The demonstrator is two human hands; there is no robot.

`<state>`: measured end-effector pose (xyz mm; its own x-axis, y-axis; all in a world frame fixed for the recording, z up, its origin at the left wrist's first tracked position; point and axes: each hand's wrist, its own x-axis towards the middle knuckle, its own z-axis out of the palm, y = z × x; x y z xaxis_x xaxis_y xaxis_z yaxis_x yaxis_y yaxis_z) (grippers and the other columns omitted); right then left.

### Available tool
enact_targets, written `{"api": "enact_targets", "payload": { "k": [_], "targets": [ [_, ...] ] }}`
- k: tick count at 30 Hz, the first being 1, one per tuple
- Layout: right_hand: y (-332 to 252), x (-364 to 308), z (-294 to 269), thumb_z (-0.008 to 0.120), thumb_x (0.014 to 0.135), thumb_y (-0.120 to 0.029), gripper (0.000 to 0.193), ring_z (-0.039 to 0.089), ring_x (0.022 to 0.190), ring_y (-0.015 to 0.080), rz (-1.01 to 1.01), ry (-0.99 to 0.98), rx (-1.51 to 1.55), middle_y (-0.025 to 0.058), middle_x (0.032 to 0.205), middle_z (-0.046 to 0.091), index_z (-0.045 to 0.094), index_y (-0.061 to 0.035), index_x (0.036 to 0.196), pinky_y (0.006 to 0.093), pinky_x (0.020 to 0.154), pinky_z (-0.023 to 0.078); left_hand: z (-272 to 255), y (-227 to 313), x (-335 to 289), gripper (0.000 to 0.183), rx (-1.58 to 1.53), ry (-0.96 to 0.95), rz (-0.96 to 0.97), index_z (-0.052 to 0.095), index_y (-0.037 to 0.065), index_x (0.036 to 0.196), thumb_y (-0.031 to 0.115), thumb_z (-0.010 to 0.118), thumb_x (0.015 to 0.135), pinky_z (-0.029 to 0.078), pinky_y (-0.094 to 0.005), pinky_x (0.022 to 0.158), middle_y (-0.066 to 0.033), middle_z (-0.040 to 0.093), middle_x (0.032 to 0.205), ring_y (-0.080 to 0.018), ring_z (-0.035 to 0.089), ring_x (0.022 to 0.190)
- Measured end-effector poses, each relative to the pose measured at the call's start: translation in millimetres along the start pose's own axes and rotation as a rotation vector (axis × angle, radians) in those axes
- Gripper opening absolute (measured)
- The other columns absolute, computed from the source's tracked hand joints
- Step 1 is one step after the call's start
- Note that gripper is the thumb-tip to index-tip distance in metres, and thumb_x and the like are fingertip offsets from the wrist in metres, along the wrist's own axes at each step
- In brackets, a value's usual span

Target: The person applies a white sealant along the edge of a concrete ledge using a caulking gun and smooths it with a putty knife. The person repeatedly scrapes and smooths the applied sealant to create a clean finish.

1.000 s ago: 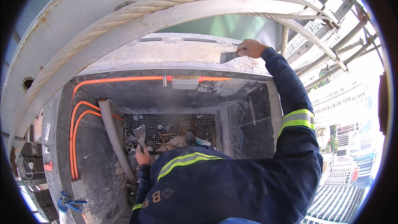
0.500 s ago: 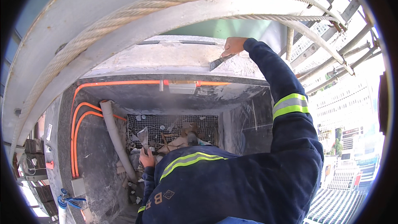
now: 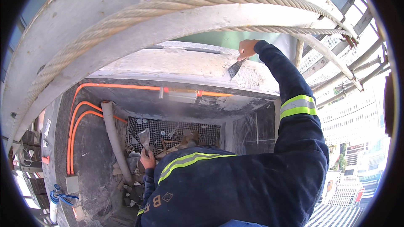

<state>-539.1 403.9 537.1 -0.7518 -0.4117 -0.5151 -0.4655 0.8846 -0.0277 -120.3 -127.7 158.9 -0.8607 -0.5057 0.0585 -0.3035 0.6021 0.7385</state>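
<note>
My right hand [image 3: 248, 48] is closed round the handle of a putty knife [image 3: 236, 68]. Its wide dark blade points down and left against the pale, rough ledge [image 3: 181, 64] at the top of the wall. Lower down and to the left, my left hand [image 3: 147, 159] grips a second putty knife [image 3: 144, 138], with its blade tilted upward and smeared grey. That blade is over the rubble-strewn grid floor, touching nothing that I can see. My dark blue sleeves carry yellow and silver bands.
A thick twisted rope [image 3: 139, 14] runs along a white metal beam [image 3: 105, 0] above the ledge. Orange conduits [image 3: 122, 86] line the dark walls. A grey pipe [image 3: 114, 138] leans at the left. Debris covers the mesh floor [image 3: 202, 128]. Poles [image 3: 332, 82] stand at the right.
The view has shifted a little. My right hand's putty knife has moved slightly right along the ledge, and its blade has turned more steeply downward. My left hand still holds its knife.
</note>
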Motion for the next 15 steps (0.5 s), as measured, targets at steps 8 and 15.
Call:
{"api": "enact_targets", "payload": {
  "k": [8,15],
  "targets": [
    [23.7,14.3,-0.4,0.077,0.080,-0.046,0.043,0.063,0.065,0.0234,0.127,-0.063,0.013,0.0091,0.067,0.066,0.072,-0.0037,0.073,0.0409,0.066,0.048,-8.3,-4.5,-4.0,0.051,0.051,0.005,-0.051,0.060,-0.009,0.125,0.027,0.062,0.088,0.050,-0.0473,0.093,-0.0314,0.066,0.115,-0.0456,0.064,0.107],
    [54.5,15.1,11.6,0.076,0.079,-0.047,0.044,0.066,0.070,0.0269,0.136,0.046,-0.027,0.0128,0.072,0.070,0.074,-0.0033,0.072,0.0424,0.068,0.049,-21.8,-22.2,-2.9,0.051,0.089,0.042,-0.035,0.061,-0.009,0.124,0.028,0.063,0.088,0.051,-0.0477,0.092,-0.0312,0.066,0.113,-0.0438,0.066,0.104]
  ]
}}
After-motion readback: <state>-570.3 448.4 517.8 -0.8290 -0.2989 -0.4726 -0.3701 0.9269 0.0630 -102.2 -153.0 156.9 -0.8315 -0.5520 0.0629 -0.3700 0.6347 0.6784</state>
